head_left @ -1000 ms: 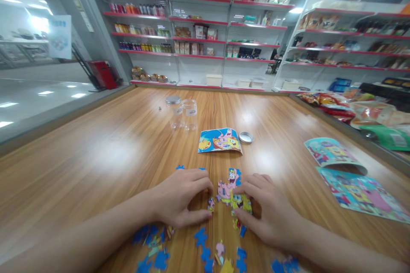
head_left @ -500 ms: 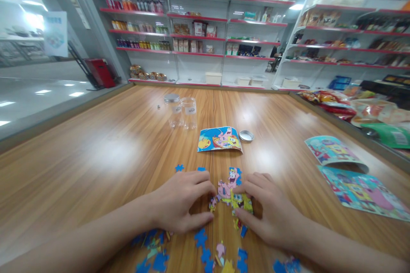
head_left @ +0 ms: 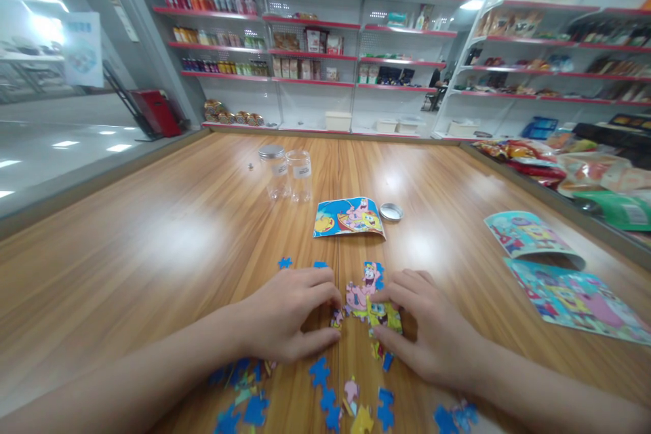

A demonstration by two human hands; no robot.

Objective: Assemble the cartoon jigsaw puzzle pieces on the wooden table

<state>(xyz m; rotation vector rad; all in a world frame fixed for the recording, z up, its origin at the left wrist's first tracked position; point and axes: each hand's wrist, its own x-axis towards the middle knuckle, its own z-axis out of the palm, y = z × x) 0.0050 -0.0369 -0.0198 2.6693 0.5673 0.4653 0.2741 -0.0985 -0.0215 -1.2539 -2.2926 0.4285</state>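
Observation:
A partly joined jigsaw puzzle [head_left: 360, 300], with a pink starfish and a yellow sponge figure, lies flat on the wooden table. My right hand [head_left: 424, 322] has its index finger and thumb on the yellow part, gripping it from the right. Just left of the joined part, my left hand [head_left: 292, 315] holds a small pink and yellow puzzle piece [head_left: 336, 319] between thumb and index finger, down on the table. Loose blue pieces [head_left: 325, 386] lie in front of both hands, with a pink piece [head_left: 350, 390] and a yellow piece [head_left: 362, 420] among them.
Behind the puzzle lie a curled reference picture [head_left: 348, 218] and a metal lid [head_left: 391, 211]. Two see-through jars [head_left: 299, 180] stand further back, one lidded. Two more picture sheets [head_left: 580, 298] lie at right. Packaged snacks [head_left: 534, 163] border the table's right edge.
The whole view has shifted very slightly upward. Both hands stay almost where they were, and the puzzle pieces look unchanged.

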